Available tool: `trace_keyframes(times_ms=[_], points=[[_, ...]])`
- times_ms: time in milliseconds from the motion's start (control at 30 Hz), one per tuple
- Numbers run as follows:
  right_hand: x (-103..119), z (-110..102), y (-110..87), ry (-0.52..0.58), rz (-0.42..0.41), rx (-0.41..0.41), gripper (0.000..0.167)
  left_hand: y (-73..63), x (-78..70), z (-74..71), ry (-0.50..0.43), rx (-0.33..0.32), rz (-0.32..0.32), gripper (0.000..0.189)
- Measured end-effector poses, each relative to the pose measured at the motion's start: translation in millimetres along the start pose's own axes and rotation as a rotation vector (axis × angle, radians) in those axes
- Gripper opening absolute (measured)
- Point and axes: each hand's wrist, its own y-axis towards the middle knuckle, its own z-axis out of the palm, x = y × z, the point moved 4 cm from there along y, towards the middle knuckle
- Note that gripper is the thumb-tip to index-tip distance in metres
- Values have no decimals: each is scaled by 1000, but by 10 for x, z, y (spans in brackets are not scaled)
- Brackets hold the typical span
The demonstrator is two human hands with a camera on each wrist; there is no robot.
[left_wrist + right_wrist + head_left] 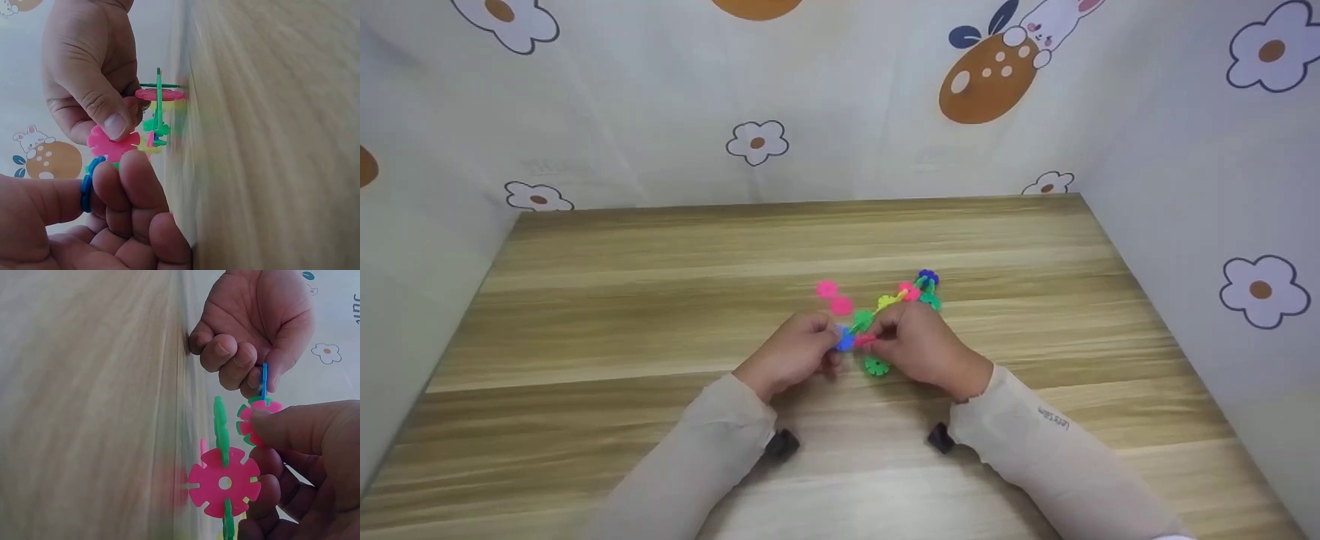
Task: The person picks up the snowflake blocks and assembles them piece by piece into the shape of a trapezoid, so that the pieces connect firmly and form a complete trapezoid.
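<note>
In the head view, my left hand [797, 351] pinches a blue notched interlocking disc [845, 340] between thumb and fingers. Right beside it, my right hand [926, 343] pinches a pink interlocking disc [865, 340] whose edge meets the blue one. The left wrist view shows the blue disc [86, 188] edge-on and the pink disc [109, 147] nearly flat under the right thumb. Around the right hand runs a string of joined discs: green [862, 321], yellow [886, 301], pink and dark blue [928, 277]. A larger-looking pink disc [216, 495] has green discs slotted into it.
Two pink discs [841, 305] lie on the wood-grain table [622, 300] beyond the left hand. One green disc [876, 367] shows just below the right fingers. Patterned curtain walls [840, 97] stand behind the table and at both sides.
</note>
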Motion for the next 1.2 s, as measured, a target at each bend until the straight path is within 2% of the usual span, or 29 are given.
trace_keyframes(times_ms=[300,433,600,767,867,967,1067,1200], points=[[36,20,-14,1,-27,5,7,-33,-36,21,184,-10,35,26],[62,24,-18,5,-45,2,7,-26,-24,34,171,-8,28,24],[41,14,9,24,-25,17,4,-14,-23,20,129,-5,31,24],[22,-34,32,74,-33,43,6,-12,-27,10,142,-4,21,25],[27,-105,59,130,-48,6,6,-7,-29,23,151,9,18,25],[38,-182,119,162,-26,-45,9,1,-28,28,163,21,18,26],[57,-234,216,131,-2,-70,14,4,-30,27,192,26,19,26],[84,-271,350,64,24,-21,17,13,-32,36,233,30,30,29]])
